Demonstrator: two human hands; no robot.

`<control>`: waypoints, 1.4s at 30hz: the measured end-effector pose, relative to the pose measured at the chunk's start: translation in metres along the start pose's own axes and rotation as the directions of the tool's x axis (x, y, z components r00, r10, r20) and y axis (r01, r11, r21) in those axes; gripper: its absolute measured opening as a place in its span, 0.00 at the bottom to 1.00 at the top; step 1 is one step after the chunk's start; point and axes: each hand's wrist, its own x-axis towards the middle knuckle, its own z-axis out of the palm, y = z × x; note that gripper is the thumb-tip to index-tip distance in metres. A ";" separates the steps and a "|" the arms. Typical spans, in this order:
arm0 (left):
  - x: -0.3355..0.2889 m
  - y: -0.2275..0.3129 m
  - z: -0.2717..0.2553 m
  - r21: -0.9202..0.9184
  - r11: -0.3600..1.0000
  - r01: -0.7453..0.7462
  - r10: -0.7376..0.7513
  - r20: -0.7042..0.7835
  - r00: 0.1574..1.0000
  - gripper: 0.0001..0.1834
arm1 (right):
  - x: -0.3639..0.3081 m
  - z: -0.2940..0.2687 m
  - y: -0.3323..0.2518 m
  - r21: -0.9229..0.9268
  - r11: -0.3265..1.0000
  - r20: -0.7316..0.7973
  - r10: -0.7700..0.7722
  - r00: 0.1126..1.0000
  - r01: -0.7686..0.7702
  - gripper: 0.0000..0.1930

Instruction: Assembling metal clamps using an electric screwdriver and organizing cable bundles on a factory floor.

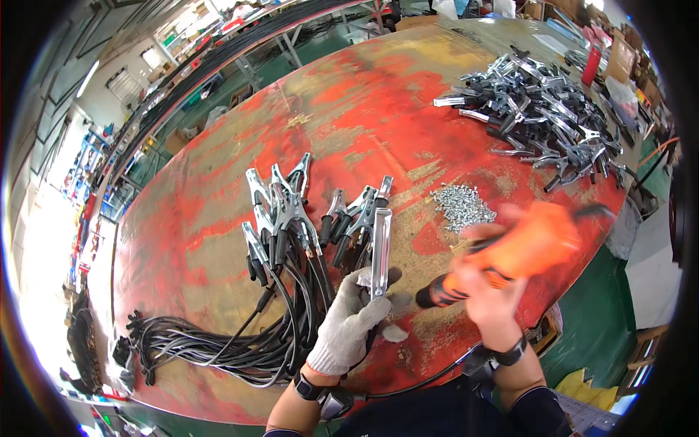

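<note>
gloved fingers [371, 309] of left hand [353, 320] curled and pinched around lower end of a metal clamp piece [380, 251], thumb side pressed against it; piece held upright-ish, long axis running away from the body, over the near edge of the red worktable [364, 109]. knit glove grey-white, wrist strap with small device below it.

right hand [489, 295] bare, blurred by motion; fingers wrapped tight round grip of orange power screwdriver [520, 251]. black nose of tool pointed left toward the held piece, just short of it; contact cannot be told. black cord trailing from tool down to lower edge.

just beyond left hand: row of assembled clamps with black handles [291, 211], jaws pointing away, black cables [218, 342] running from them in a bundle to the left near table edge.

small heap of silver screws [460, 204] on tabletop just above right hand, near but apart from the tool.

far right of table: large pile of loose metal clamp halves [542, 120], well apart from both hands.

table surface worn red and yellow-brown paint. green floor beyond, racks and cartons at far rim, too small to detail.
</note>
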 end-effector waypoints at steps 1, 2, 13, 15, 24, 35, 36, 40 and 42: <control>0.004 -0.002 -0.001 0.018 0.999 -0.028 0.028 -0.014 1.000 0.22 | 0.002 -0.001 -0.007 0.019 0.983 -0.084 -0.179 0.980 0.181 0.40; 0.005 -0.003 -0.002 0.075 0.997 -0.034 0.034 0.000 0.999 0.22 | 0.002 -0.009 -0.012 0.007 0.957 -0.119 -0.287 0.950 0.290 0.41; 0.009 -0.001 -0.003 0.164 0.985 0.056 -0.055 -0.008 0.998 0.20 | -0.008 0.007 -0.041 0.352 0.882 -0.054 -0.315 0.948 0.313 0.46; 0.008 0.000 -0.004 0.173 0.984 0.040 -0.038 -0.017 0.999 0.20 | -0.008 0.009 -0.043 0.337 0.891 -0.049 -0.307 0.950 0.305 0.46; 0.007 0.000 -0.003 0.196 0.981 0.005 0.002 -0.038 0.999 0.20 | -0.013 0.014 -0.045 0.320 0.904 -0.048 -0.283 0.958 0.283 0.48; 0.004 -0.003 -0.001 0.188 0.980 -0.058 0.079 -0.108 0.991 0.19 | -0.018 0.018 -0.043 0.291 0.912 -0.087 -0.277 0.957 0.291 0.45; 0.006 -0.006 -0.001 0.187 0.981 -0.055 0.076 -0.104 0.992 0.19 | -0.021 0.025 -0.043 0.334 0.894 -0.204 -0.241 0.949 0.299 0.46; 0.011 -0.010 0.003 0.248 0.960 -0.128 0.167 -0.146 0.975 0.18 | -0.018 0.031 -0.035 0.208 0.884 -0.156 -0.394 0.906 0.420 0.48; 0.009 -0.009 0.005 0.257 0.958 -0.126 0.171 -0.158 0.973 0.18 | -0.013 0.029 -0.036 0.157 0.892 -0.037 -0.425 0.905 0.425 0.46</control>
